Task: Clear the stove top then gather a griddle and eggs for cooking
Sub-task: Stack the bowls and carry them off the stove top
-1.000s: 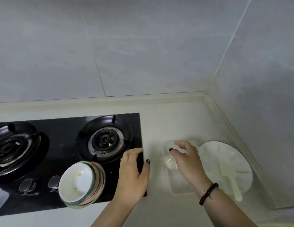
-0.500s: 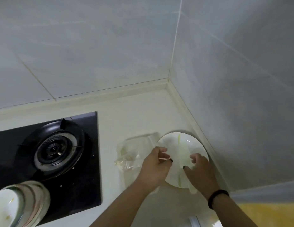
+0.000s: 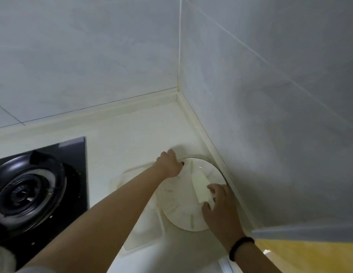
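Nearest the camera, the right hand (image 3: 221,205), a dark bead bracelet (image 3: 240,247) on its wrist, grips the near right edge of a white plate (image 3: 181,203); its fingers curl over the rim and over the end of a pale plastic spatula (image 3: 201,187) lying on the plate. The plate sits on the cream counter (image 3: 142,134), close against the tiled side wall (image 3: 270,115). Farther out, the left hand (image 3: 170,164) holds the plate's far left rim, fingers curled, fingertips hidden under the edge. Beneath the left forearm lies a clear plastic container (image 3: 144,233), its outline faint and partly covered. To the left, the black stove top (image 3: 77,174) shows one burner (image 3: 24,194), cut off by the frame edge. A blurred pale shape at the lower left corner cannot be identified. Neither griddle nor eggs can be made out.
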